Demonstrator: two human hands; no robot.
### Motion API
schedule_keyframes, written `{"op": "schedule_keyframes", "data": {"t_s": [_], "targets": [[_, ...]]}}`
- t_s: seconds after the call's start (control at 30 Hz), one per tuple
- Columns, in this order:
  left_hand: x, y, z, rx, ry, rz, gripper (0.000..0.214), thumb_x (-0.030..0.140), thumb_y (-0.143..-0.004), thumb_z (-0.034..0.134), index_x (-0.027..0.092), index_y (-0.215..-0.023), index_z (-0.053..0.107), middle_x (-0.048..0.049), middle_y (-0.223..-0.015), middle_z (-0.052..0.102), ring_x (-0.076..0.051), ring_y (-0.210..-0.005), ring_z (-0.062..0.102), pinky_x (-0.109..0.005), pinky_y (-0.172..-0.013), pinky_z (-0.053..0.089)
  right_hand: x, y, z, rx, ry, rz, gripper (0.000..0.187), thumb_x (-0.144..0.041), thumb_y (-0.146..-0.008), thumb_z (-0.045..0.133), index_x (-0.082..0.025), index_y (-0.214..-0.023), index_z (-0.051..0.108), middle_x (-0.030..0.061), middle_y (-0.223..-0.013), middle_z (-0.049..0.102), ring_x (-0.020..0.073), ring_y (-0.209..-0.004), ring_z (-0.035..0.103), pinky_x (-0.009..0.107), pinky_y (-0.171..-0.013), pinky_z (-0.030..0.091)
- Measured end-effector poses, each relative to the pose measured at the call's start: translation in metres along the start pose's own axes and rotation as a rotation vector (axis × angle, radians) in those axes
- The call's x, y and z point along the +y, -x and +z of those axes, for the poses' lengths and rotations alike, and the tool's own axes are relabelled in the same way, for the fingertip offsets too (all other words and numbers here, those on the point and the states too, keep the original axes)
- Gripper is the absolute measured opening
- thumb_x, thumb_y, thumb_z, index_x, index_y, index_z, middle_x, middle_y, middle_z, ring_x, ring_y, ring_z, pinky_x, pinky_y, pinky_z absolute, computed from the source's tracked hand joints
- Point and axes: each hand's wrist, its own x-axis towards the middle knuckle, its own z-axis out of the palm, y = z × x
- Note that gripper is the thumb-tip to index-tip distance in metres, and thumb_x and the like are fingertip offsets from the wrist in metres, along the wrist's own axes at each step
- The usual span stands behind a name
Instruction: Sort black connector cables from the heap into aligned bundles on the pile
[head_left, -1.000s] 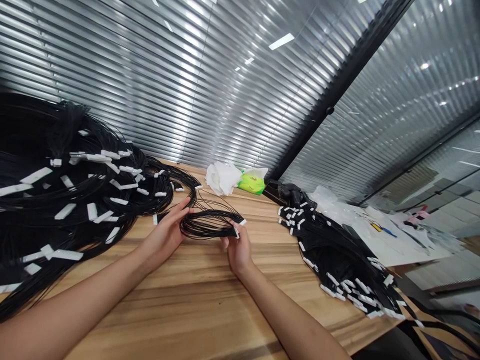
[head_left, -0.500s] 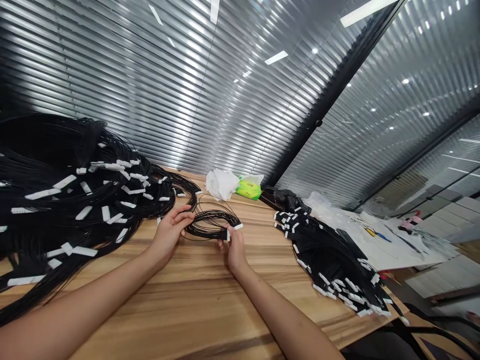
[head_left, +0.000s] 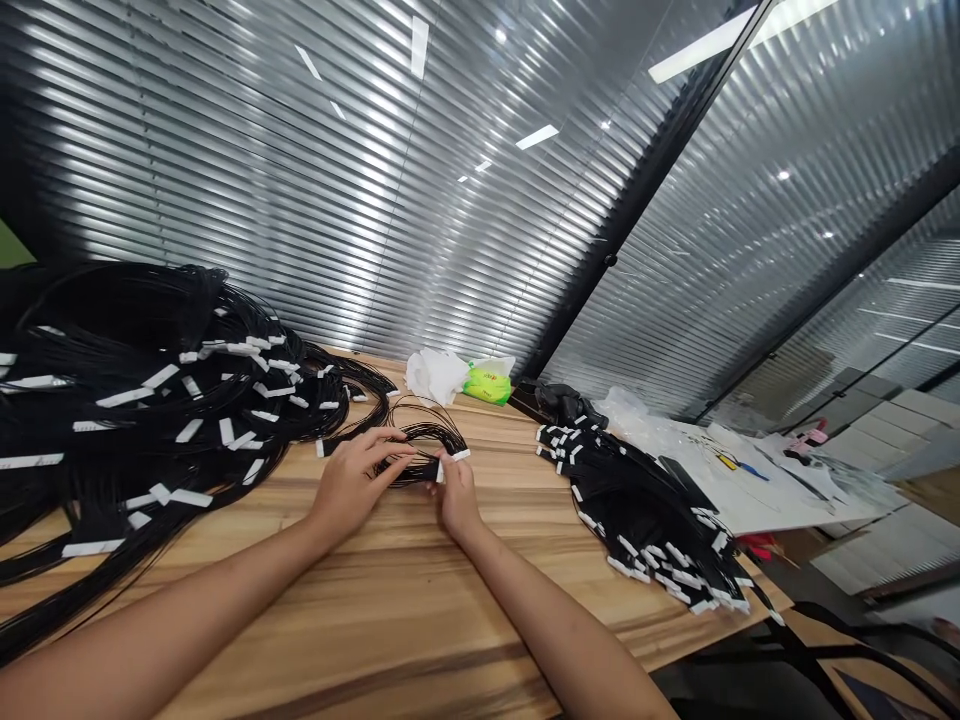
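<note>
Wire bundle (head_left: 424,440) looped above wooden table (head_left: 360,610), hands close together on it. Left hand (head_left: 349,490) grips loop; right hand (head_left: 456,497) pinches white connectors (head_left: 459,455), apparently keeping strands gathered. Large wire heap (head_left: 150,420) left, smaller heap (head_left: 637,520) right.

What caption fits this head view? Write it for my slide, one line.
Left hand and right hand hold a looped bundle of thin black wires on a wooden table.

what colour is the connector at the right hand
The connector is white, best seen in the head view.
</note>
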Motion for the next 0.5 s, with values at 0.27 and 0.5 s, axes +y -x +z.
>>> {"op": "schedule_keyframes", "data": {"t_s": [0.27, 0.5], "targets": [[0.0038, -0.0001, -0.0025, 0.056, -0.214, 0.098, 0.014, 0.038, -0.086, 0.061, 0.031, -0.086, 0.074, -0.001, -0.116, 0.066, -0.025, -0.115, 0.051, -0.042, -0.098, 0.034, 0.0058, 0.0049, -0.003, -0.074, 0.146, -0.076, 0.047, -0.061, -0.082, 0.045, -0.017, -0.084, 0.06, 0.0004, -0.061, 0.053, 0.0147, -0.053, 0.049, 0.028, -0.051, 0.043], [0.0043, 0.0022, 0.001, -0.11, -0.122, 0.095, 0.019, 0.036, -0.09, 0.054, 0.025, -0.087, 0.068, -0.0027, -0.109, 0.065, -0.021, -0.105, 0.056, -0.036, -0.092, 0.04, -0.0004, 0.0046, -0.0092, -0.152, 0.441, -0.292, 0.045, -0.052, -0.09, 0.035, -0.017, -0.078, 0.062, 0.001, -0.058, 0.052, 0.0145, -0.054, 0.047, 0.027, -0.053, 0.037]]}}
